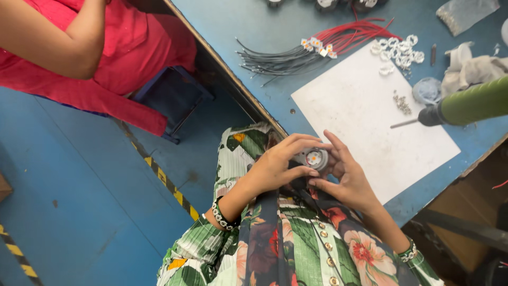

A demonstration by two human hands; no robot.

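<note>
Both hands, left hand (278,167) & right hand (346,177), grip round part (316,158) just off table edge (248,100).

Floor (69,175): blue painted, scuffed, with yellow-black hazard tape (164,177) running diagonally and a second strip at the lower-left corner. Table (238,24): blue top, wood edge strip, set at an angle across the upper right. Dark blue stool (172,95) on the floor just beside the table edge. Light is even and diffuse, soft shadows only. No walls or windows in view.
</note>
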